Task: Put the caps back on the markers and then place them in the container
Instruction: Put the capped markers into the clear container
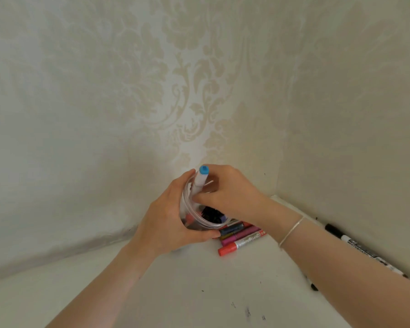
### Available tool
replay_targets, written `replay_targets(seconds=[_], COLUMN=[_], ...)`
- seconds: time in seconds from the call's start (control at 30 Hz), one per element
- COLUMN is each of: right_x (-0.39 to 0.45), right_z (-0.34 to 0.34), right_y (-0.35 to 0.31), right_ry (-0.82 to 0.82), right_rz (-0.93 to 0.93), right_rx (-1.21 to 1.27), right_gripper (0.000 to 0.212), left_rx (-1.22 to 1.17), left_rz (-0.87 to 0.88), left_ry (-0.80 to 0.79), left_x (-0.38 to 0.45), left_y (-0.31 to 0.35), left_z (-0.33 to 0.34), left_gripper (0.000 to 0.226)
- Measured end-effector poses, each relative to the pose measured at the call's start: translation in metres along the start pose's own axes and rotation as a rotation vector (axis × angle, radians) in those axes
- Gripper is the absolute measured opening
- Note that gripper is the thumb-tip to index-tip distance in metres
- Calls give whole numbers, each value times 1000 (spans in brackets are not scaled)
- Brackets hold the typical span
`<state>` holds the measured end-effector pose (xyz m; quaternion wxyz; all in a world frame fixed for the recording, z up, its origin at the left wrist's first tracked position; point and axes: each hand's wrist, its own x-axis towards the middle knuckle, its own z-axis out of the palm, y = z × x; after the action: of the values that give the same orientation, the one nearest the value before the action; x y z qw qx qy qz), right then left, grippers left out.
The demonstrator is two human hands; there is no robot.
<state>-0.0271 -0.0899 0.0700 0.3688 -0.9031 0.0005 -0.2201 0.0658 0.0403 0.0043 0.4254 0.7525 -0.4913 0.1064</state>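
Obscuring much of the clear plastic container (200,224), the left hand (168,221) wraps round its left wall, fingers curled under the near side and thumb lying up along the far rim. The container's base cannot be seen, so whether it stands on the white table (199,285) or is lifted cannot be told. Its contents read only as a dark clump with a pink-red spot; individual markers inside cannot be made out.

The right hand (227,192) reaches over the container mouth, fingers closed together on the white barrel of a blue-capped marker (200,179). That marker stands nearly upright with the cap on top and its lower end behind the fingers, so how far it sits in the container is hidden. A thin pale bracelet (291,230) circles the right wrist.

Just right of the container, partly covered by it, lies a bundle of markers (240,235): a red-capped one with a printed white barrel nearest, pink and dark blue ones behind. Their far ends are concealed. At the right, against the wall, a black whiteboard marker (352,242) lies partly behind the right forearm.

The table is smooth, with small dark specks. The walls carry cream damask wallpaper (187,91), matte with a faint sheen.
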Motion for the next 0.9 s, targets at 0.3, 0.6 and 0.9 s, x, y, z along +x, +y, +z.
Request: replay_targets(seconds=[0.3,0.6,0.9], right_x=[4,9,16], right_z=[0,-2,-63], right_y=[1,-1,18], right_ry=[-77,-345,419], right_rz=[27,111,117], right_rx=[-201,-571,-30], right_gripper=[26,28,31], left_rx=[34,80,31], left_rz=[20,34,20], left_ry=[15,38,125], left_x=[1,2,2], left_y=[0,-1,-10], left_z=[0,4,-1], left_gripper=[114,118,112])
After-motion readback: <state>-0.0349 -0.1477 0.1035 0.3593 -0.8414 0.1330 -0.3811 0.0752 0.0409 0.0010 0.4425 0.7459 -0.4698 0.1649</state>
